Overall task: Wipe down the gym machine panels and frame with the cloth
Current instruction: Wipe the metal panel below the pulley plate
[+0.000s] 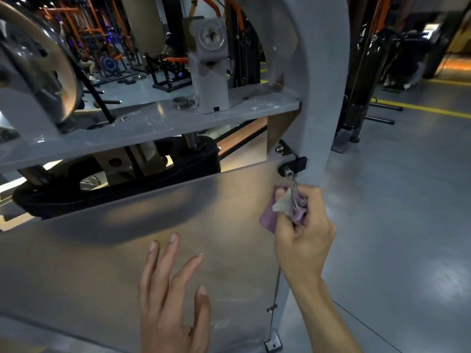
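Left hand (173, 296) nearest camera, fingers straight and spread, holding nothing, hovering over or lightly on the translucent panel (127, 250), below and left of the bracket; contact can't be told. Right hand (303, 230) just beyond, right of the left hand, wrist bent up, forearm entering from lower right. Its grip is curled tight round the cloth (288, 207), purple and grey, bunched into a wad, thumb side toward the panel. Cloth sits at the panel's top right corner, right under the black bracket (293, 161) and its bolt, touching or near touching the grey frame upright (318, 98).

Step in hand, as judged: wiping the corner where panel meets frame around the bracket. To do it well: push a cloth fold into the seam under the bracket, work round the bolt head, then drag down along the upright edge; keep the left hand flat on the panel to steady it so it doesn't flex. Wad is small, so open it out for the wide panel face afterward.

Farther, above the bracket: grey crossbar (153, 126), showing pale smudges, likely not wiped yet. Black weight plate (114, 179) behind the panel top. Pulley wheel (38, 62) far left of bracket. Gym floor and racks beyond, blurred.
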Demonstrator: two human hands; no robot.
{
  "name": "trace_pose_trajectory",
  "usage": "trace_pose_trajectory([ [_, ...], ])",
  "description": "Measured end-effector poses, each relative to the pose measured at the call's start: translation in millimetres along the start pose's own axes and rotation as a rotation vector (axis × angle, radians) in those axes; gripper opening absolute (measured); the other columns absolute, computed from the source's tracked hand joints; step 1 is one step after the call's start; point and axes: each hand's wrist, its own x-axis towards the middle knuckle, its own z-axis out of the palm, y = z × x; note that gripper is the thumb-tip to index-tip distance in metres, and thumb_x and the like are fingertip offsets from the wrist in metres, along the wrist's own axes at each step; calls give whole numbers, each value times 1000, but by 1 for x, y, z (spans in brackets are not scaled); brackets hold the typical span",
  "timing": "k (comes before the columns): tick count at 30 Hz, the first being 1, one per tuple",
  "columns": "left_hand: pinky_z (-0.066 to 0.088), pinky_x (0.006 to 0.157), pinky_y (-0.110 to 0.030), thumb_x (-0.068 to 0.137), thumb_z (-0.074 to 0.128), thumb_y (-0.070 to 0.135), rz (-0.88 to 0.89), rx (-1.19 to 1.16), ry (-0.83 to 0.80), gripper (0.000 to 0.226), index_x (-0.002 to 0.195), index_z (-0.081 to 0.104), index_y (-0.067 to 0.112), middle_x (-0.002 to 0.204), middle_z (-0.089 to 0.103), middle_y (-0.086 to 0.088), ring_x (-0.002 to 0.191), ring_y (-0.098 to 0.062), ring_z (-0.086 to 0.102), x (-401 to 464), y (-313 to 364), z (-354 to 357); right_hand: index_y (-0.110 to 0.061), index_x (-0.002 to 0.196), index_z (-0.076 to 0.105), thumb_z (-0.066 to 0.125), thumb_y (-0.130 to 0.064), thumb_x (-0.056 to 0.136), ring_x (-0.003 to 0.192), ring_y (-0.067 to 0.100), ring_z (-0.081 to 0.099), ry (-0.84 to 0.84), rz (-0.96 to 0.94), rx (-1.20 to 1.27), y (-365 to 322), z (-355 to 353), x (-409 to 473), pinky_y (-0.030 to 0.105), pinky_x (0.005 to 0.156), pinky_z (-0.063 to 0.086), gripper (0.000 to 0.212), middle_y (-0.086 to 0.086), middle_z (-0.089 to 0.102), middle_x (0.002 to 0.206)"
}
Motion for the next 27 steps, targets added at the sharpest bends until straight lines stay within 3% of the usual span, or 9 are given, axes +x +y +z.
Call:
trace_pose_trajectory([
  [4,24,124,-39,86,53,20,10,-23,-6,39,120,70,13,155,47,-18,154,-37,27,-2,-2,2,-14,92,57,63,-15,87,50,21,46,-5,35,-2,1,4,-1,31,47,39,7,-3,51,62],
  [8,28,120,-56,87,53,21,35,-15,-15,42,128,60,20,159,41,-12,155,-38,23,-4,-7,7,-26,92,51,59,-25,86,49,24,50,-76,94,-52,19,2,-30,39,44,45,10,-4,53,58],
  [12,31,114,-65,86,53,22,33,2,-21,43,129,59,22,162,37,-9,156,-36,22,-5,-12,7,-17,93,57,65,-14,86,50,15,46,-46,3,4,0,6,-5,23,47,36,11,-8,51,61],
  [14,32,113,-67,86,53,22,33,1,-27,44,129,59,22,163,37,-8,156,-36,22,-5,-12,7,-12,94,58,64,-14,88,50,14,45,-31,-48,1,-2,8,1,22,47,34,9,-8,51,63],
  [17,33,112,-69,86,54,22,17,-2,-33,43,129,59,22,161,39,-9,156,-36,23,-5,-11,6,-24,96,51,54,-23,84,47,18,43,-70,-38,-40,14,6,-15,30,43,36,12,-5,50,58],
  [21,34,112,-67,87,54,22,14,-1,-30,42,128,60,23,159,42,-8,155,-34,25,-5,-9,2,-28,96,51,54,-25,84,50,19,47,-147,-20,-74,21,-3,-22,25,45,36,13,-7,53,59],
  [24,36,110,-67,88,53,21,8,-20,-35,40,127,60,23,158,45,-8,154,-34,28,-5,-7,-4,-33,100,57,61,-16,85,62,12,55,-93,75,-4,15,-12,-7,23,53,41,23,-13,61,78],
  [27,36,111,-67,89,53,19,15,-39,-41,38,126,62,23,155,49,-11,152,-34,34,-4,-10,-11,-39,103,56,60,-25,95,77,0,62,-60,151,57,15,-24,-5,13,64,45,16,-27,64,90],
])
